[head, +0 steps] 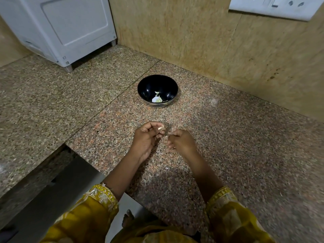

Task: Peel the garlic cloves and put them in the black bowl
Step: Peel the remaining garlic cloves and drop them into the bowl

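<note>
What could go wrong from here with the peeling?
1. The left hand pinches what looks like the clove at its fingertips only; a tug from the right hand could pop it loose.
2. A dropped clove or bit of skin would be hard to spot on the speckled counter.
3. The bowl sits beyond both hands, apart from them; a toss from here may miss.

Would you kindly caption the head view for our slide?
Left hand pinches a garlic clove beside the right hand over a granite counter; pale pieces lie in the black bowl beyond.
</note>
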